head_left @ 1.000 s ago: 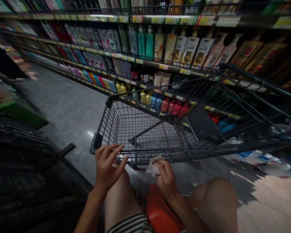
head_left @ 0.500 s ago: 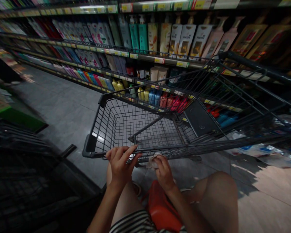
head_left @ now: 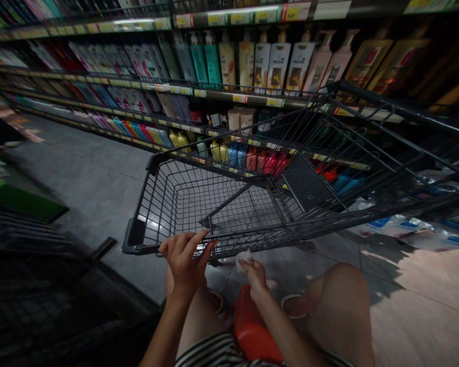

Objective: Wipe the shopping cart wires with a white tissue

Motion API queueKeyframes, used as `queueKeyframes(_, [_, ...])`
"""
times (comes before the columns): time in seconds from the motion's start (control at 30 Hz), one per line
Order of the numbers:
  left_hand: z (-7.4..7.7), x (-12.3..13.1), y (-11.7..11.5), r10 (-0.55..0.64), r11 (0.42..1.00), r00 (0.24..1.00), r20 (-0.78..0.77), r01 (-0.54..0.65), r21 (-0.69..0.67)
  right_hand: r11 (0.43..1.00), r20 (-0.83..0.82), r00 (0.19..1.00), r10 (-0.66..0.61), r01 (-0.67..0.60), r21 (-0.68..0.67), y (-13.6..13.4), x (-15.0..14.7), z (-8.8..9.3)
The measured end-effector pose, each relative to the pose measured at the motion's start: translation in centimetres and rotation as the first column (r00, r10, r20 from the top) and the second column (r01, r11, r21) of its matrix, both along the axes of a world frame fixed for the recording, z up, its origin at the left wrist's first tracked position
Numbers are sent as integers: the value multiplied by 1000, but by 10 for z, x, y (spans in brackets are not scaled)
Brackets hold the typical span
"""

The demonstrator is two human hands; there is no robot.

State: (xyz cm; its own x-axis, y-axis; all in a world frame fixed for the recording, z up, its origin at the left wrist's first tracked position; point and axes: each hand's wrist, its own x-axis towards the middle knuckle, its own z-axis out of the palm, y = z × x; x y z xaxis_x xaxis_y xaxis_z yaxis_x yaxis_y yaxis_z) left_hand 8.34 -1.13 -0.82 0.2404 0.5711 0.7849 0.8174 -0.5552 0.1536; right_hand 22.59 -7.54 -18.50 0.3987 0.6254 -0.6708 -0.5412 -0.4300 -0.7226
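Crumpled white tissue or cloth [head_left: 241, 261] pinched in the person's right hand [head_left: 255, 275], on the near side of a shopping cart [head_left: 308, 184].
The left hand [head_left: 187, 257] curves loosely over the cart's near rail, thumb apart, unclenched. A firm pinch and steadying left palm would likely help. Beyond the cart: Pantene pump bottles [head_left: 278, 66].

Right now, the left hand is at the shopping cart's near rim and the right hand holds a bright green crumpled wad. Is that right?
Not quite: in the head view, the crumpled wad in the right hand is whitish, not bright green. The rest stands: the left hand is at the near rim of the shopping cart.
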Motion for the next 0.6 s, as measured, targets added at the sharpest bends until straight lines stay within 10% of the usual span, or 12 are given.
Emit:
queueKeyframes(0.27, [-1, 0, 0, 28, 999, 1000, 9, -28, -17, 986, -544, 823, -162, 118, -115, 35, -13, 17])
queueKeyframes(0.6, [-3, 0, 1, 19, 1000, 999, 32, -18, -24, 969, -486, 868, -98, 194, 151, 27, 1, 66])
